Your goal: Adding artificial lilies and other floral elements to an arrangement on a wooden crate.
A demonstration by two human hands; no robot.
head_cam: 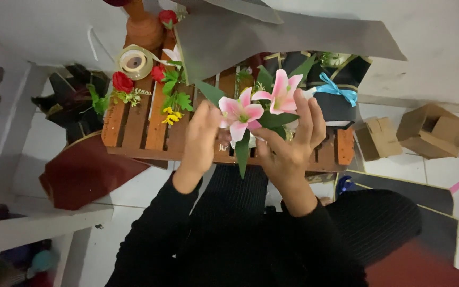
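Note:
Both my hands hold a small bunch of artificial pink lilies (251, 106) with green leaves just above a slatted wooden table (134, 130). My left hand (200, 141) grips the bunch from the left side. My right hand (290, 143) wraps around it from the right, fingers spread up behind the blooms. The stems are hidden between my palms. A long green leaf (241, 154) hangs down from the bunch.
On the table lie red roses (122, 82), green sprigs with yellow flowers (173, 106), a ribbon roll (134, 61) and a grey paper sheet (272, 34). A dark wrapped bouquet with blue ribbon (336, 90) sits right. Cardboard boxes (431, 130) stand on the floor.

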